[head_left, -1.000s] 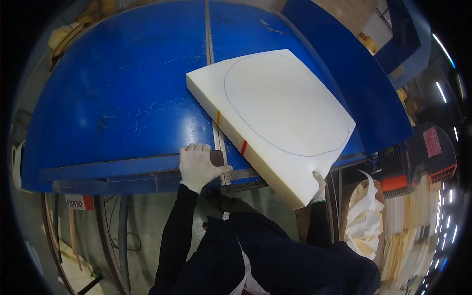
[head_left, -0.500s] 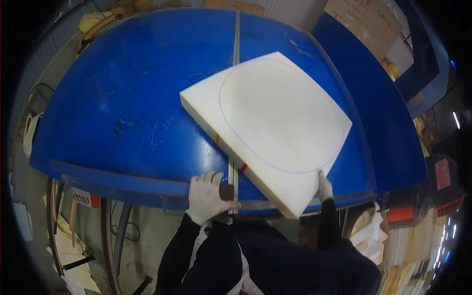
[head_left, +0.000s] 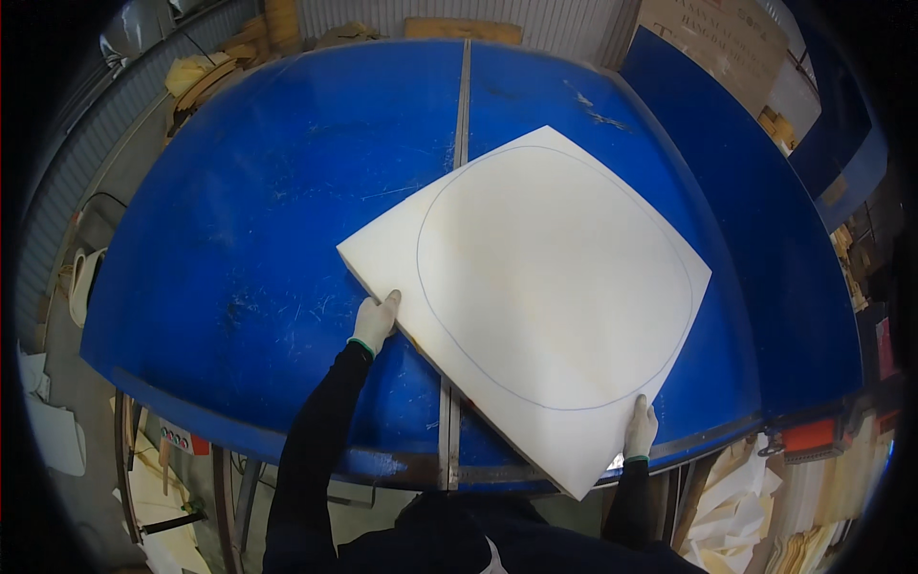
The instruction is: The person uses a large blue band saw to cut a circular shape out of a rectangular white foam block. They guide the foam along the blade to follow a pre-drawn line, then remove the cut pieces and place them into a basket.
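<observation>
A thick white foam block (head_left: 555,277) with a large round outline drawn in blue lies turned cornerwise over the blue table (head_left: 239,220). Its near corner juts past the table's front edge. My left hand (head_left: 376,320), in a pale work glove, grips the block's left side, thumb on top and the other fingers hidden beneath. On the near right side, my gloved right hand (head_left: 642,427) holds the edge, also with its thumb over the top face. Small coloured marks show on the block's left side face, below my left hand.
A metal strip (head_left: 449,421) runs front to back through the table. At the right rises a blue panel (head_left: 746,220). A control box with buttons (head_left: 180,438) hangs below the front left edge. Scrap foam (head_left: 732,502) is heaped at lower right; a cardboard sheet (head_left: 712,48) stands behind.
My left hand has moved from the table's front edge up to the block's left side and taken hold of it; the dark piece by it no longer shows. The block appears slightly raised.
</observation>
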